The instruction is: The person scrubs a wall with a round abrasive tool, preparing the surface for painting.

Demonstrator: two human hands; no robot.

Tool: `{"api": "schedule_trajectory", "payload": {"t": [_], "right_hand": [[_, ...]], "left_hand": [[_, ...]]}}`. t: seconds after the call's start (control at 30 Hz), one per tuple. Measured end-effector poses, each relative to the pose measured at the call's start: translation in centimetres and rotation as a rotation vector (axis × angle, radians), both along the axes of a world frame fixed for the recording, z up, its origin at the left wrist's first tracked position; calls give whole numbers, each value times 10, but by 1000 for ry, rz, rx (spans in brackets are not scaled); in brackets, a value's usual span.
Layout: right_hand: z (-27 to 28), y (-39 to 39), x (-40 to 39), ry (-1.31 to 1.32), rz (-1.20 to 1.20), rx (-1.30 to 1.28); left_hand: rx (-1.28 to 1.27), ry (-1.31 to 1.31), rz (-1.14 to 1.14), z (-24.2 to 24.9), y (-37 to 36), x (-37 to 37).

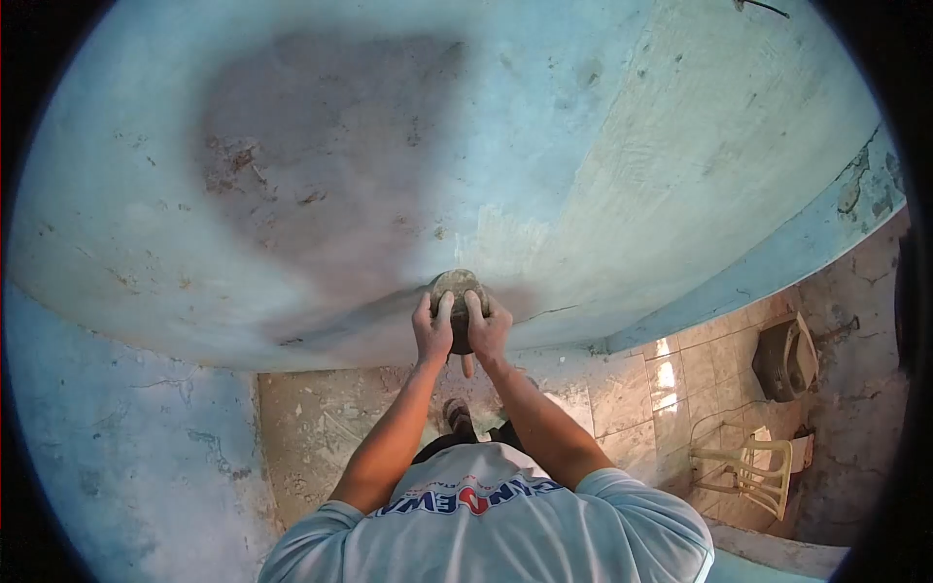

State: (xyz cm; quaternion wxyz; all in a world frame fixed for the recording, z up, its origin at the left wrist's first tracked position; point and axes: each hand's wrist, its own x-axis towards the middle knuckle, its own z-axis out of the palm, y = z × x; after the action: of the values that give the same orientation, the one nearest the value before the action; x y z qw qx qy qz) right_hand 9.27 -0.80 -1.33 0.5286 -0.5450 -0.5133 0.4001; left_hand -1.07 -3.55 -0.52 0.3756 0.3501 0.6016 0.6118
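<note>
Both of my hands press a round, dark, dusty disc-shaped tool [458,290] flat against the pale blue wall [292,175]. My left hand [431,328] grips its left side and my right hand [489,325] grips its right side, fingers over the top. A short light-coloured handle end [468,365] pokes out below the hands. The lower part of the tool is hidden by my fingers. A darker, greyish patch [321,165] spreads on the wall above and left of the tool.
A paler strip of wall [700,165] runs to the right, then a blue corner band [777,262]. Below is a tiled floor [622,389]. At the right stand a cream plastic chair [743,471] and a dark box-like object [785,360]. My foot [457,416] is near the wall base.
</note>
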Motion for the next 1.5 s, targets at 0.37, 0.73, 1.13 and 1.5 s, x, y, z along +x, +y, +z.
{"api": "schedule_trajectory", "payload": {"t": [0.37, 0.73, 1.13, 1.5], "right_hand": [[32, 0, -4, 10, -14, 10], [44, -2, -5, 44, -27, 20], [36, 5, -3, -67, -25, 24], [19, -6, 4, -81, -38, 24]], "left_hand": [[114, 84, 4, 30, 7, -4], [108, 40, -32, 28, 6, -6], [93, 140, -26, 39, 10, -11], [49, 230, 21, 19, -8, 1]]}}
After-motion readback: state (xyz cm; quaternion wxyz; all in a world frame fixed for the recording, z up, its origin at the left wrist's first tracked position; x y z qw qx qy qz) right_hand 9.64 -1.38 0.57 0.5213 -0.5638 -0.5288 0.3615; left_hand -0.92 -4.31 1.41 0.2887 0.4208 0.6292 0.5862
